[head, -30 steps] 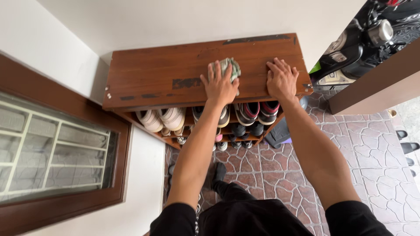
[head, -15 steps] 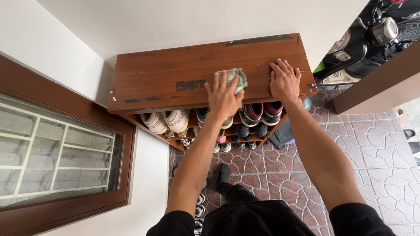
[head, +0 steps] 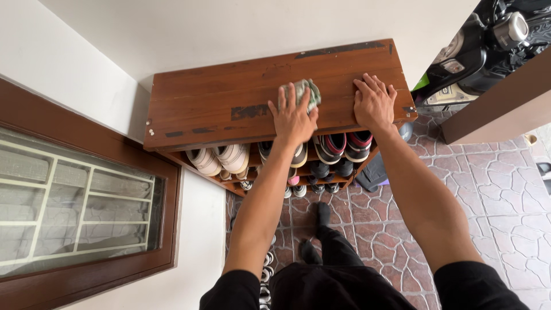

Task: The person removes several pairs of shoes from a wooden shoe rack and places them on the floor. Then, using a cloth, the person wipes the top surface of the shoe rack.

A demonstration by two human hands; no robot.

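Head view looks straight down on a cloth (head: 307,92), a small crumpled grey-green rag lying on the shelf top (head: 218,106), roughly at its middle and nearer the wall than the front edge. The left hand (head: 293,117) presses it down: palm and spread fingers lie flat over the near part of the cloth, not closed round it, so it is pinned to the wood rather than pinched, and the far half bunches out past the fingertips.

Against the picture from a second ago, the cloth and the left hand sit slightly farther from the right hand and a little farther from the person; half a second ago the cloth showed more at the fingers' right side. So the hand is sliding the rag over the boards, a wiping stroke in progress. Just left of that hand lies a dark scuffed patch on the wood.

To the right of the cloth, the right hand (head: 374,103) rests open and flat on the shelf top near its right end, holding nothing, much where it was before.

Beneath both hands, under the front edge, shoes (head: 338,146) stand in rows on the lower racks. Below those is a stone-pattern floor (head: 505,172). Far left of the grip is a brown-framed window (head: 80,212); far right, a parked scooter (head: 488,46).
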